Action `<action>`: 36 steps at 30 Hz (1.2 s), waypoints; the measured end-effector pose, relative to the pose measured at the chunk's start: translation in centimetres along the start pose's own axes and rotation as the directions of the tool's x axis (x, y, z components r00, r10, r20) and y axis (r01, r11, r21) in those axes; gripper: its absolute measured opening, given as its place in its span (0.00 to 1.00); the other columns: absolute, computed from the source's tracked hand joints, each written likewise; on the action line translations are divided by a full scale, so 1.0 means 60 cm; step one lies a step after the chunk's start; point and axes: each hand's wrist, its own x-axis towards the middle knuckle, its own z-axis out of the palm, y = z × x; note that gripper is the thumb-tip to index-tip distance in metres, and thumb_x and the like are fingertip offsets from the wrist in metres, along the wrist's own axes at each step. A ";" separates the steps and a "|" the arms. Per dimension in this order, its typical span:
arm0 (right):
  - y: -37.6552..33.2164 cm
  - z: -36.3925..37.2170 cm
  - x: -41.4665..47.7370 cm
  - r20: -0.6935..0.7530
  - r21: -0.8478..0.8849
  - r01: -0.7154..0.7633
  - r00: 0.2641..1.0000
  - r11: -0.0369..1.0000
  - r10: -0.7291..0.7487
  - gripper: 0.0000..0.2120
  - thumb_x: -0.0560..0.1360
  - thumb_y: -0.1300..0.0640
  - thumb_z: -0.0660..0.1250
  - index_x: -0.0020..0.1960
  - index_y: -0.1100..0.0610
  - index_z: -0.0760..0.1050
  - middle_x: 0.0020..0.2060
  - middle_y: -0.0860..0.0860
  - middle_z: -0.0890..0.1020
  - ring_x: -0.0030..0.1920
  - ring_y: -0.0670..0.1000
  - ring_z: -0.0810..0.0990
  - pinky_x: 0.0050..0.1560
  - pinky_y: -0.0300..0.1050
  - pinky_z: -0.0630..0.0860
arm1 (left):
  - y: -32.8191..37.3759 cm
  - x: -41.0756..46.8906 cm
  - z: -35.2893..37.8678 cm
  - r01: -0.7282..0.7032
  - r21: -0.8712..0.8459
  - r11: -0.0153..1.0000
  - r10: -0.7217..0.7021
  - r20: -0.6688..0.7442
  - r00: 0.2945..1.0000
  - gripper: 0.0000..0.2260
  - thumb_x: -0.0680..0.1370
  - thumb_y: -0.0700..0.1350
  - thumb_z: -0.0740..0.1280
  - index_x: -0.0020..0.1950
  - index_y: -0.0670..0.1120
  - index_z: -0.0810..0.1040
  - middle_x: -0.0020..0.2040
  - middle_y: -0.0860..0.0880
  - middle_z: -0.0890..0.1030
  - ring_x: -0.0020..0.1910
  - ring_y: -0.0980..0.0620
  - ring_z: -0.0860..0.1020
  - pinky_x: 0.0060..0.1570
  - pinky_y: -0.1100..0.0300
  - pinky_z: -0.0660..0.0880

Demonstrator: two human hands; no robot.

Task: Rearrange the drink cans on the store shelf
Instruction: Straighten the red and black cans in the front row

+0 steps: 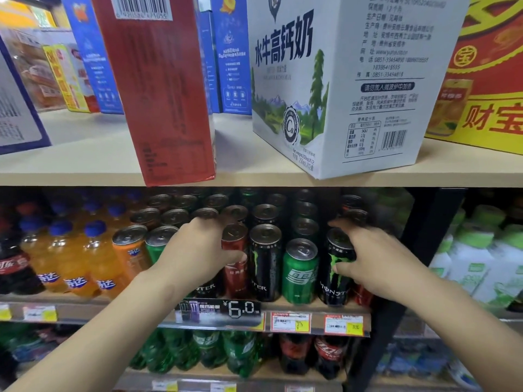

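Drink cans fill the middle shelf (319, 305). My left hand (198, 250) wraps a black Monster can (205, 290) in the front row, mostly hiding it; my thumb lies against a red can (235, 275) to its right. Right of that stand another black Monster can (264, 261) and a green Sprite can (300, 271). My right hand (376, 258) grips a black Monster can (335, 274) with a green claw logo at the row's right end. An orange Fanta can (128, 250) and a green can (158, 241) stand left of my left hand.
Orange Fanta bottles (73, 258) and a cola bottle (14, 264) stand at left. A black upright post (424, 250) borders the cans on the right, with pale green-white bottles (481, 261) beyond. Cartons, including a white milk box (334, 80), sit on the upper shelf. Price tags (223, 309) line the shelf edge.
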 end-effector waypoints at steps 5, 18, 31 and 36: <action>0.004 0.008 -0.009 -0.059 0.028 0.041 0.998 0.999 -0.039 0.37 0.72 0.50 0.75 0.76 0.43 0.62 0.71 0.51 0.75 0.68 0.59 0.76 0.63 0.56 0.75 | -0.006 0.000 0.013 -0.025 -0.029 0.999 0.023 -0.071 0.997 0.32 0.66 0.51 0.78 0.69 0.60 0.72 0.57 0.46 0.84 0.48 0.39 0.82 0.48 0.51 0.80; 0.001 0.016 -0.046 -0.176 0.172 0.087 0.983 0.981 -0.057 0.35 0.71 0.49 0.76 0.71 0.37 0.60 0.63 0.46 0.78 0.54 0.53 0.80 0.56 0.55 0.77 | -0.012 -0.026 0.010 -0.127 -0.163 0.978 0.099 -0.171 0.980 0.31 0.65 0.46 0.81 0.66 0.51 0.78 0.56 0.48 0.85 0.52 0.46 0.81 0.49 0.54 0.78; -0.003 -0.016 -0.068 -0.243 0.270 0.115 0.969 0.956 -0.048 0.32 0.70 0.50 0.78 0.66 0.36 0.65 0.54 0.40 0.76 0.40 0.45 0.77 0.47 0.48 0.75 | -0.013 -0.037 -0.017 -0.011 -0.351 0.936 -0.028 -0.105 0.994 0.24 0.66 0.44 0.81 0.60 0.51 0.80 0.19 0.53 0.75 0.19 0.60 0.72 0.24 0.70 0.66; -0.003 -0.026 -0.077 -0.240 0.294 0.124 0.969 0.948 -0.053 0.33 0.68 0.50 0.79 0.66 0.36 0.65 0.49 0.38 0.77 0.41 0.47 0.77 0.48 0.48 0.76 | -0.007 -0.036 -0.032 0.000 -0.417 0.909 -0.044 -0.096 0.994 0.23 0.68 0.42 0.80 0.59 0.54 0.77 0.19 0.53 0.77 0.16 0.57 0.68 0.21 0.70 0.65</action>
